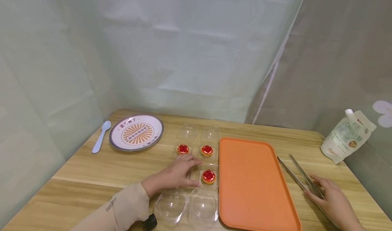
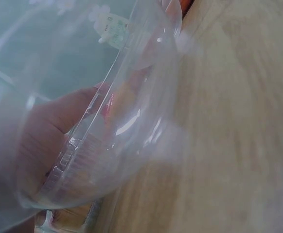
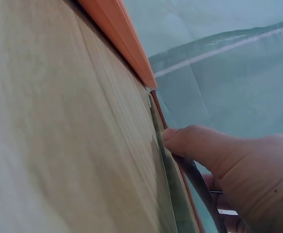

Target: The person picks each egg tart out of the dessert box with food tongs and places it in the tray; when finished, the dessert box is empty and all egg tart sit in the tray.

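Several clear plastic boxes with raised lids stand left of the orange tray; a front box [image 1: 203, 206] shows its domed lid. Small red-topped tarts sit in them: one at the back left [image 1: 183, 149], one at the back right [image 1: 207, 150], one at the front right [image 1: 209, 176]. My left hand [image 1: 174, 174] reaches over the front boxes, thumb and fingers spread apart beside the front right tart. In the left wrist view a clear lid [image 2: 132, 121] crosses before that hand. My right hand [image 1: 332, 198] holds metal tongs [image 1: 295, 178], their arms apart and tips pointing away.
The orange tray [image 1: 251, 183] lies between the boxes and the tongs. At the back left are a patterned plate [image 1: 137, 133] and a pale blue spoon [image 1: 101, 137]. A white spouted pouch [image 1: 347, 137] stands at the back right. Curtains hang behind the table.
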`<state>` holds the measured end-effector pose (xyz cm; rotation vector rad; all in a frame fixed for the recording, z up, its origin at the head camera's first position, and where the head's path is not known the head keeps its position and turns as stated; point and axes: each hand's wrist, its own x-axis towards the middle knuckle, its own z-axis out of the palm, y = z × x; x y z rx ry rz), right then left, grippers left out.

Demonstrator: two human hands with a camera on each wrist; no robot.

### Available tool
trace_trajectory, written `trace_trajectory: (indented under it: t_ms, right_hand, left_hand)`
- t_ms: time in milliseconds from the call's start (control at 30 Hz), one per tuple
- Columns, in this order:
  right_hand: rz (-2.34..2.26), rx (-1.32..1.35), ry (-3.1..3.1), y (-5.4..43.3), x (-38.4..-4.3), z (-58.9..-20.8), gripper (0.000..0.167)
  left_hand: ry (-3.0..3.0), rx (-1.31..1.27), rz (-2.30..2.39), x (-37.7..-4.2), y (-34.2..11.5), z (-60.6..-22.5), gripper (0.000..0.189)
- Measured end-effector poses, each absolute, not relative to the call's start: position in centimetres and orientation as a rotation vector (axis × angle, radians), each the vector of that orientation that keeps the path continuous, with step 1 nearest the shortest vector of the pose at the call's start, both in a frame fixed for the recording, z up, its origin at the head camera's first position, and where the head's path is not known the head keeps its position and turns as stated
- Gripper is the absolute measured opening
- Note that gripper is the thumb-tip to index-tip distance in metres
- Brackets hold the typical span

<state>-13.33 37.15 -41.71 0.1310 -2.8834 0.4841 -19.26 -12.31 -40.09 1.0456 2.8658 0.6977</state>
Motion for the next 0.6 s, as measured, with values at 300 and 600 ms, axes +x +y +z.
trace_trajectory:
  t_ms: [300, 600]
  right_hand:
    - [0.413, 0.111, -2.952, 37.08, -13.51, -41.35, 0.063]
    - [0.334, 0.067, -3.001, 37.14, -13.50, -41.10, 0.054]
  left_hand:
    - [2.869, 1.046, 0.676, -19.30, -12.34, -40.07, 0.072]
    - [2.868, 1.054, 0.670, -19.21, -12.31, -39.88, 0.072]
